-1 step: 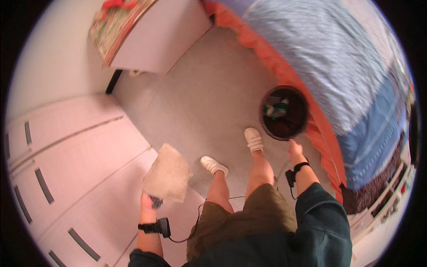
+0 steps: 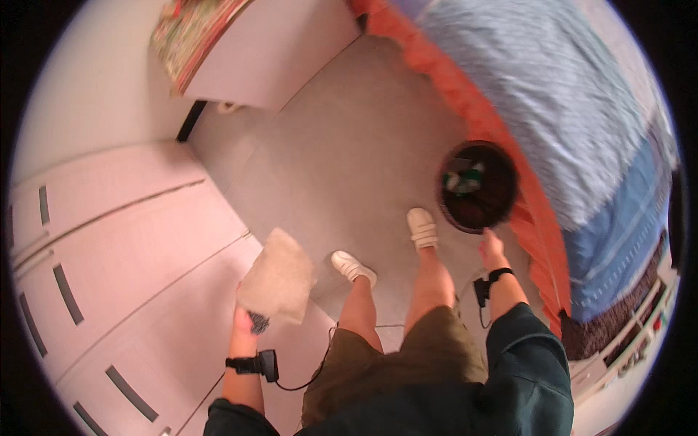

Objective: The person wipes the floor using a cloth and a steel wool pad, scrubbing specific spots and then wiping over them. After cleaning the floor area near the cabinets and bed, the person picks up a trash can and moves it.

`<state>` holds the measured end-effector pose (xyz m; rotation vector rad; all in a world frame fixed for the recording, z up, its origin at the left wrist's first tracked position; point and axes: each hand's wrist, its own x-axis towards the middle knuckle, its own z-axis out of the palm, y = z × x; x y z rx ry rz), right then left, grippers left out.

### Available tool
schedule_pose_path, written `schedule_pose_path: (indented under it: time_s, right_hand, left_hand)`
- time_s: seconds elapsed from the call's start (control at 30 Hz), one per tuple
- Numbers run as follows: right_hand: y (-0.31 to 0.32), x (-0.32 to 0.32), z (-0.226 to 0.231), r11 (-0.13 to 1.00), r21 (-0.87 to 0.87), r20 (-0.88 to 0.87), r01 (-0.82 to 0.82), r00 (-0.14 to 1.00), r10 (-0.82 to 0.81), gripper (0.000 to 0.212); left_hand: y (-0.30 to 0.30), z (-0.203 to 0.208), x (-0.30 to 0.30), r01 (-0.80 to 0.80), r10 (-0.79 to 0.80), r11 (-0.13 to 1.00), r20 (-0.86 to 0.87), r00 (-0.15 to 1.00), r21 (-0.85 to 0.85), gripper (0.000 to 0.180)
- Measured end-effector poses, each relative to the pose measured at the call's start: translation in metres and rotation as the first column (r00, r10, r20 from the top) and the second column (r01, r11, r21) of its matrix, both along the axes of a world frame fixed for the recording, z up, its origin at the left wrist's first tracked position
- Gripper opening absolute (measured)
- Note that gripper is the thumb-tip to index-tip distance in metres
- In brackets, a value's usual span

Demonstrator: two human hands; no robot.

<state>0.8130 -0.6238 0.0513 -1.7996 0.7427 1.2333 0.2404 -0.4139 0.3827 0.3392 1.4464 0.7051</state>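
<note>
My left hand point(image 2: 243, 318) is closed around a beige, squarish folded cloth point(image 2: 280, 276), which stands up above the fingers. A small dark grey textured piece point(image 2: 258, 322) shows at the same hand, below the cloth; I cannot make out what it is. At the right, my right hand point(image 2: 494, 251) grips the near rim of a round dark waste bin point(image 2: 498, 200). Green and white scraps point(image 2: 465, 179) lie inside the bin. Its fingers are partly hidden by the rim. Both wrists carry black straps with small boxes.
A bed with a blue cover point(image 2: 538, 80) and an orange ruffled skirt point(image 2: 542, 240) runs along the right, close beside the bin. Pale cabinets with dark handles point(image 2: 69, 294) line the left. A white panel point(image 2: 280, 51) stands ahead. My feet in white shoes point(image 2: 423, 229) are on grey floor point(image 2: 334, 138).
The view has shifted slightly, so the bin and bed appear a little farther right. Both hands keep their holds on the cloth and the bin.
</note>
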Motion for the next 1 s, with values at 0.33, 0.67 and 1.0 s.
schedule_pose_path:
  time_s: [0.33, 0.67, 1.0]
  right_hand:
    - [0.065, -0.069, 0.041, 0.979, 0.18, 0.464, -0.093, 0.886, -0.001, 0.049]
    - [0.21, -0.184, 0.054, 0.561, 0.069, 0.626, -0.825, 0.474, 0.62, 0.048]
    - [0.498, -0.381, 0.03, 0.381, 0.395, 0.388, -0.836, 0.528, 0.755, 0.034]
  left_hand:
    - [-0.052, -0.103, -0.077, -0.397, 0.38, 0.893, -0.117, 0.918, -0.214, 0.025]
    - [-0.095, -0.131, -0.106, -0.54, 0.546, 0.838, 0.094, 0.833, -0.085, 0.033]
    - [-0.091, -0.133, -0.129, -0.602, 0.618, 0.785, -0.115, 0.778, 0.149, 0.029]
